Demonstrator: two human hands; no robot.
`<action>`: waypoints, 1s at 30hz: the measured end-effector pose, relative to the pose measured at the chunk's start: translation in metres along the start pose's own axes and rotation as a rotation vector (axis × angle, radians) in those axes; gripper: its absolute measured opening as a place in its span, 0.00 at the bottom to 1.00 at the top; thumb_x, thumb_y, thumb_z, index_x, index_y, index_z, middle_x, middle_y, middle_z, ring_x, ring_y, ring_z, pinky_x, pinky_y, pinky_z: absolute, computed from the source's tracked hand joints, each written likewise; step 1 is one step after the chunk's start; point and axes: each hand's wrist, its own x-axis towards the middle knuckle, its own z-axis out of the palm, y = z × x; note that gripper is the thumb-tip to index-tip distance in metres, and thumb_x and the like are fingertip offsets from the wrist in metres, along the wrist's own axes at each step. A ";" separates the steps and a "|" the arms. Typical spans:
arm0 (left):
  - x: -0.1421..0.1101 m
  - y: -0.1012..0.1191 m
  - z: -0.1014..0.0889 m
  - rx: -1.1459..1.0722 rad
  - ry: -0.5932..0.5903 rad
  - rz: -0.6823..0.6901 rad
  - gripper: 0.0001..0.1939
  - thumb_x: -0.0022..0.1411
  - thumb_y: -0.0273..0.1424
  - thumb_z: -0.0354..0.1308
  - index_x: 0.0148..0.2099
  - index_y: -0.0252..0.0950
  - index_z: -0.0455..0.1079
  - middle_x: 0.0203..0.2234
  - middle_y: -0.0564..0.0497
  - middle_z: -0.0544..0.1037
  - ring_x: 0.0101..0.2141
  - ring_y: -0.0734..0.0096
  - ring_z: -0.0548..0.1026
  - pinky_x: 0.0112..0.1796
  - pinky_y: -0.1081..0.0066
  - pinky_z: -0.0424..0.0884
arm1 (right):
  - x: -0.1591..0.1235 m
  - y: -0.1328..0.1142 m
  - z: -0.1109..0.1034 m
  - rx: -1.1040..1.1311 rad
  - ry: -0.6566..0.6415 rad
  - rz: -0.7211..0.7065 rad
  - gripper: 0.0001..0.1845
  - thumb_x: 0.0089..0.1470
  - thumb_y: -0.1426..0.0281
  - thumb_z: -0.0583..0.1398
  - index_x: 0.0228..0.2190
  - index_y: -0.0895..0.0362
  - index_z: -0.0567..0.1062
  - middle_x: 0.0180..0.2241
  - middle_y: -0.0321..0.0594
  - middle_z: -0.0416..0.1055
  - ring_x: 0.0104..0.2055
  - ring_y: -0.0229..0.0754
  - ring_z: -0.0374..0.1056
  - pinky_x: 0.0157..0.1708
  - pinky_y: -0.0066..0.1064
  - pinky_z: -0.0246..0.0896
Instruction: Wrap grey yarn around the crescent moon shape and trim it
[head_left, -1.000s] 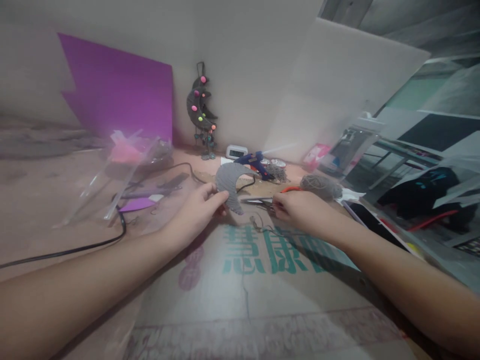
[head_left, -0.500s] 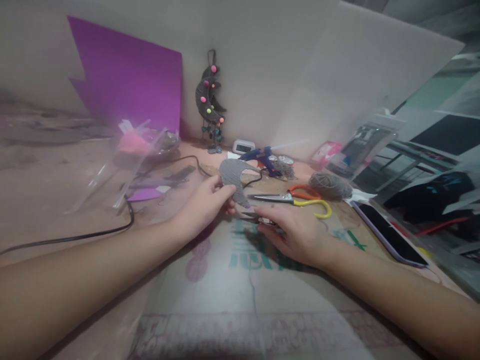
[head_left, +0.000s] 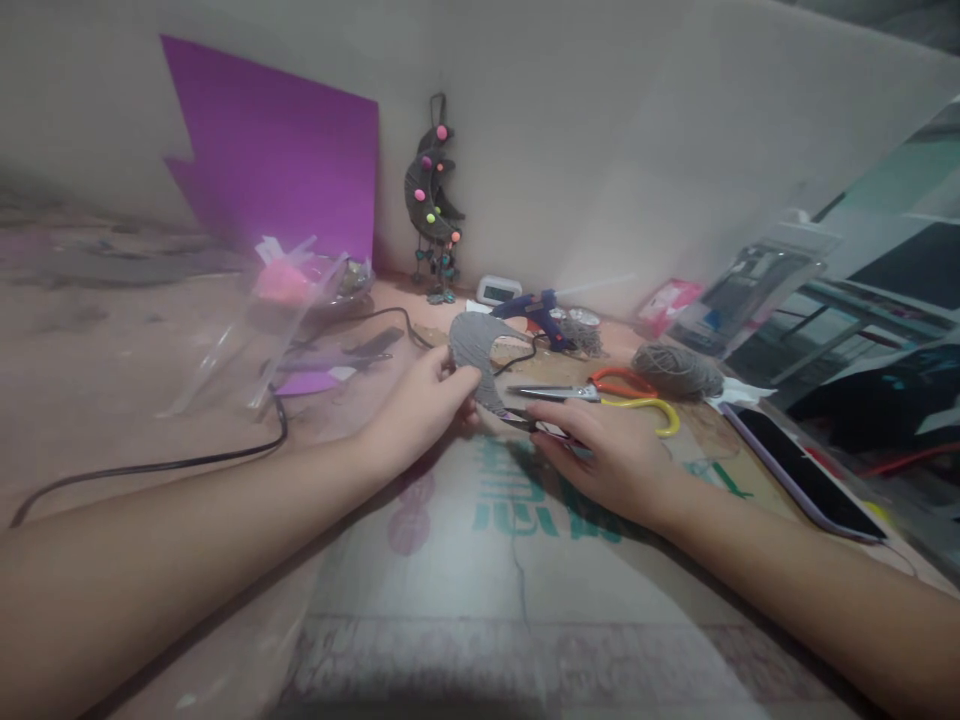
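Observation:
Between its thumb and fingers, my left hand (head_left: 442,390) grips a crescent moon shape wrapped in grey yarn (head_left: 474,350). My right hand (head_left: 604,455) is closed around small dark-bladed thread snips (head_left: 521,420), most of which its fingers hide. The pointed blades lie at the crescent's lower tip; I cannot tell whether they touch it. Just beyond the right hand are scissors (head_left: 630,390) with one orange and one yellow handle. A blue glue gun (head_left: 544,312) lies behind the crescent.
Against the wall hangs a finished-looking moon ornament (head_left: 431,190) with pompoms, beside purple card (head_left: 292,160). A small digital clock (head_left: 499,291), a grey yarn bundle (head_left: 679,370) and a phone (head_left: 802,470) lie around. Clear glue sticks (head_left: 281,365) and a black cable (head_left: 150,466) are at left.
The snips have risen to the crescent's lower tip in my right hand. My left hand keeps its grip on the crescent. The whole view has shifted slightly.

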 end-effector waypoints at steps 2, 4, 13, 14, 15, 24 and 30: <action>-0.001 0.001 0.000 0.005 0.012 0.003 0.02 0.56 0.28 0.52 0.34 0.37 0.63 0.18 0.58 0.67 0.19 0.76 0.69 0.21 0.78 0.65 | 0.000 0.001 0.001 -0.015 0.006 0.002 0.13 0.62 0.67 0.56 0.47 0.57 0.73 0.33 0.40 0.79 0.30 0.39 0.74 0.29 0.28 0.62; -0.002 0.003 0.001 0.014 0.022 -0.005 0.02 0.55 0.27 0.52 0.34 0.37 0.63 0.18 0.58 0.67 0.19 0.76 0.69 0.21 0.78 0.64 | 0.000 0.001 0.001 -0.026 0.013 -0.002 0.13 0.62 0.68 0.56 0.46 0.57 0.73 0.33 0.40 0.79 0.30 0.39 0.74 0.28 0.28 0.62; -0.002 0.004 0.001 0.038 0.011 -0.006 0.02 0.55 0.28 0.52 0.34 0.37 0.63 0.17 0.59 0.66 0.19 0.76 0.69 0.22 0.77 0.65 | 0.002 -0.001 0.000 -0.019 -0.010 -0.006 0.13 0.62 0.69 0.55 0.45 0.58 0.73 0.33 0.41 0.79 0.30 0.40 0.74 0.28 0.30 0.63; -0.002 0.004 0.001 0.040 0.012 -0.009 0.02 0.55 0.28 0.52 0.34 0.37 0.63 0.17 0.59 0.66 0.19 0.75 0.69 0.22 0.77 0.65 | 0.002 -0.001 0.000 -0.020 -0.017 -0.004 0.13 0.62 0.69 0.55 0.46 0.58 0.73 0.33 0.41 0.79 0.30 0.40 0.74 0.28 0.30 0.63; -0.002 0.004 0.001 0.040 0.015 -0.014 0.02 0.55 0.28 0.52 0.33 0.37 0.63 0.17 0.59 0.66 0.19 0.75 0.69 0.22 0.78 0.64 | 0.002 -0.001 0.000 -0.020 -0.023 0.000 0.13 0.62 0.69 0.55 0.46 0.58 0.73 0.33 0.41 0.79 0.31 0.41 0.74 0.28 0.30 0.63; -0.001 0.002 0.001 0.036 -0.012 -0.018 0.01 0.55 0.28 0.53 0.32 0.37 0.63 0.17 0.58 0.67 0.19 0.76 0.69 0.22 0.77 0.64 | 0.001 -0.001 0.001 0.000 -0.038 0.005 0.13 0.62 0.69 0.55 0.47 0.58 0.73 0.35 0.41 0.79 0.32 0.41 0.75 0.30 0.30 0.64; 0.000 -0.001 0.000 -0.001 -0.024 -0.028 0.00 0.55 0.28 0.53 0.32 0.37 0.63 0.17 0.58 0.67 0.19 0.76 0.69 0.22 0.78 0.65 | 0.002 -0.001 0.000 0.017 -0.045 0.007 0.13 0.62 0.69 0.55 0.47 0.58 0.73 0.35 0.41 0.79 0.33 0.40 0.75 0.30 0.29 0.64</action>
